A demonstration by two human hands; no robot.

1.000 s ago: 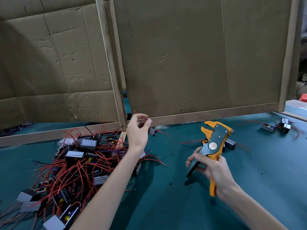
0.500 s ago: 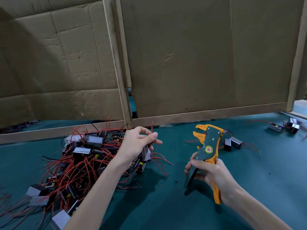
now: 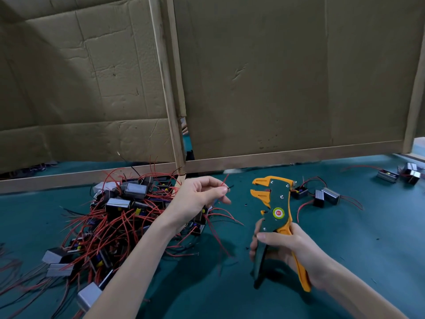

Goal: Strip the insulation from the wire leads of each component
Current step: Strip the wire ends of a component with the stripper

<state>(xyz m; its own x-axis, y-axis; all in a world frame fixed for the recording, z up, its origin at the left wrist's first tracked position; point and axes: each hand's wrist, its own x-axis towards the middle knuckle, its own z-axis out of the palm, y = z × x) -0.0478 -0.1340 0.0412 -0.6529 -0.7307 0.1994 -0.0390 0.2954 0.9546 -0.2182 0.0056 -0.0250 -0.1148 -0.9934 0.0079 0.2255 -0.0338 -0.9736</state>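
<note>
My left hand (image 3: 197, 196) pinches the red and black wire leads (image 3: 226, 184) of a small component (image 3: 200, 218) that hangs under my palm, partly hidden. The lead tips stick out past my thumb toward the stripper's jaws, a short gap away. In my right hand (image 3: 285, 252) I grip the handles of an orange and dark green wire stripper (image 3: 274, 212), upright, its jaws open and pointing left. A big pile of components with red leads (image 3: 110, 217) lies on the green table to the left.
Several components (image 3: 322, 195) lie behind the stripper, and others (image 3: 400, 174) at the far right. A cardboard wall on a wooden frame (image 3: 253, 158) closes off the back of the green table (image 3: 356, 238).
My left hand has come down from the wooden rail and moved right, bringing the lead tips close to the stripper's jaws. My right hand kept the stripper nearly in place.
</note>
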